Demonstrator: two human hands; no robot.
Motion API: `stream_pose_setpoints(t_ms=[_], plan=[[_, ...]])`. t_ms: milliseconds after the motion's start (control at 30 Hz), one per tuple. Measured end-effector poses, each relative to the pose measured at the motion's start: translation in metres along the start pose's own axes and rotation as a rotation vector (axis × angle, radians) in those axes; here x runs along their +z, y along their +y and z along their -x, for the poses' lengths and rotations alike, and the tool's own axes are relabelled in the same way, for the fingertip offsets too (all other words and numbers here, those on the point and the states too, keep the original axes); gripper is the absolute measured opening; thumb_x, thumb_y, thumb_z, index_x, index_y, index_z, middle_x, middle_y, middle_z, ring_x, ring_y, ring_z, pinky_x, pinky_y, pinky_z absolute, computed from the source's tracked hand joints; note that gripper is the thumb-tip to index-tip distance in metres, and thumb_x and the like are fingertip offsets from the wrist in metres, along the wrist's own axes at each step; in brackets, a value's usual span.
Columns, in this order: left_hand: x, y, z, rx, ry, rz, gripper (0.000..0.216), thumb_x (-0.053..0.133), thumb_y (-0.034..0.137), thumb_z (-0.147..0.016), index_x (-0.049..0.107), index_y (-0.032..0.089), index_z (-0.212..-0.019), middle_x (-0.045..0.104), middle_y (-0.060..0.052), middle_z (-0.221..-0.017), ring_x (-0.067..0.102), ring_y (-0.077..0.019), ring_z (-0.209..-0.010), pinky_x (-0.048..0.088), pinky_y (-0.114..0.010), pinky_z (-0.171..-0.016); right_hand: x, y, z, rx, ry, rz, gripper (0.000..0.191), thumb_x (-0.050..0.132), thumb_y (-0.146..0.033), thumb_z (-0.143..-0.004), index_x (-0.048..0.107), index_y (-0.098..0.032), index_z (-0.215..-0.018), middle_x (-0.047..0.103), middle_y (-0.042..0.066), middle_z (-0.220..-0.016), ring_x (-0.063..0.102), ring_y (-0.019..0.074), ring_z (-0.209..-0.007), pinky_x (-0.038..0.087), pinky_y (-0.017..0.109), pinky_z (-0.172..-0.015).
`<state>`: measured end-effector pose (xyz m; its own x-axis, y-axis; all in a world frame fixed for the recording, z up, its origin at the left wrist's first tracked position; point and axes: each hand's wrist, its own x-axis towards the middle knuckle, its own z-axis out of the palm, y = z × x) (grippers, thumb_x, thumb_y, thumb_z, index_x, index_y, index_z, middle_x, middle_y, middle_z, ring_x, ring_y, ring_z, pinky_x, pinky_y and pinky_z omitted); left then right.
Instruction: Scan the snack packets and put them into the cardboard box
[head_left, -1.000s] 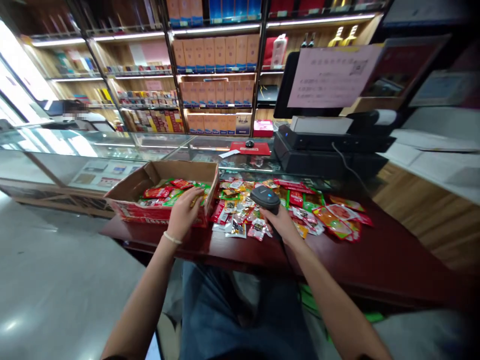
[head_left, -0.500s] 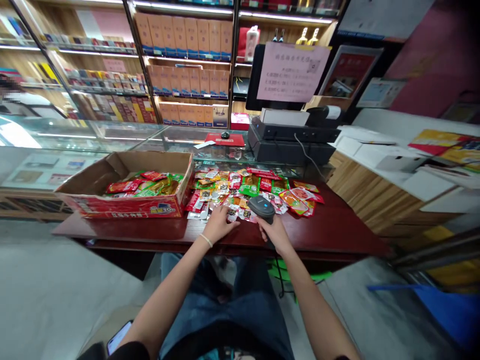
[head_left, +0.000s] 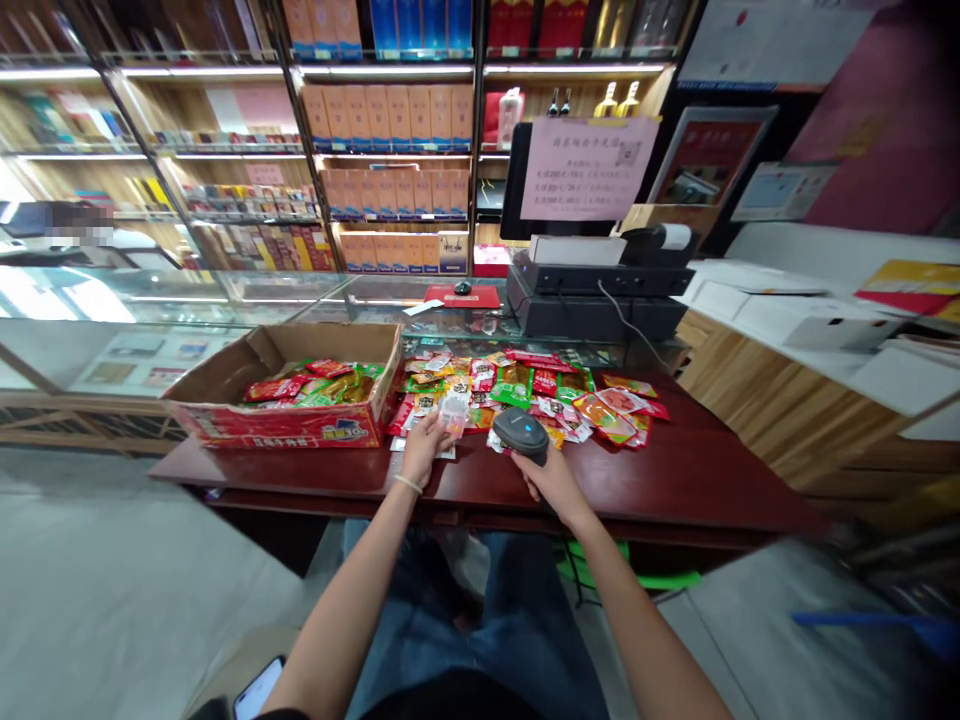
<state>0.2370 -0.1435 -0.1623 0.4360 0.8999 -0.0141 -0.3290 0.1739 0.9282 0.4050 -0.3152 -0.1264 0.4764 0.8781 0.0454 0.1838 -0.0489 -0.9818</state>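
Observation:
My left hand [head_left: 421, 448] is closed on a small snack packet [head_left: 454, 410], lifted a little above the dark red table [head_left: 675, 480]. My right hand [head_left: 551, 478] grips a black barcode scanner [head_left: 520, 434], its head turned toward the packet. A spread of loose red, green and orange snack packets [head_left: 540, 385] lies on the table just beyond both hands. To the left stands an open cardboard box [head_left: 285, 425] with several more packets inside.
A black cash register [head_left: 592, 300] with a monitor and a paper notice stands behind the table on a glass counter [head_left: 225, 310]. Stocked shelves line the back wall. A phone [head_left: 259, 688] rests near my left knee. A wooden counter runs along the right.
My left hand left the box, came down onto the loose packets and now holds one up. The scanner in my right hand has drawn close to it.

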Motion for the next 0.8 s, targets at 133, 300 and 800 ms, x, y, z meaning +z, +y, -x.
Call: stream_pose_setpoints(t_ms=[133,300,800], plan=[[-0.005,0.003,-0.001,-0.033,-0.015,0.145,0.042,0.079,0.026,-0.069,0.066,0.016,-0.107,0.072,-0.007,-0.105,0.069,-0.0140,-0.091,0.053,-0.033,-0.094,0.006,-0.003,-0.003,-0.043,-0.042,0.094,0.046,0.071,-0.040,-0.075,0.060,-0.021,-0.116,0.063,-0.003,-0.058,0.049,0.0128,-0.036,0.037,0.023,-0.034],[-0.003,0.001,0.001,-0.030,-0.027,0.138,0.044,0.079,0.022,-0.067,0.067,0.017,-0.109,0.072,-0.007,-0.108,0.068,-0.0142,-0.094,0.052,-0.029,-0.092,0.010,-0.010,-0.004,-0.070,-0.049,0.097,0.061,0.076,-0.028,-0.067,0.062,-0.024,-0.126,0.073,0.003,-0.077,0.062,0.0185,-0.051,0.045,0.025,-0.041],[0.006,0.009,0.008,0.054,-0.018,0.016,0.049,0.078,0.028,-0.066,0.067,0.015,-0.112,0.073,-0.009,-0.107,0.068,-0.0173,-0.089,0.053,-0.027,-0.079,0.005,-0.004,-0.008,-0.039,-0.165,0.152,0.054,0.068,-0.038,-0.077,0.057,-0.017,-0.126,0.061,-0.005,-0.053,0.045,0.0119,-0.030,0.034,0.022,-0.032]])
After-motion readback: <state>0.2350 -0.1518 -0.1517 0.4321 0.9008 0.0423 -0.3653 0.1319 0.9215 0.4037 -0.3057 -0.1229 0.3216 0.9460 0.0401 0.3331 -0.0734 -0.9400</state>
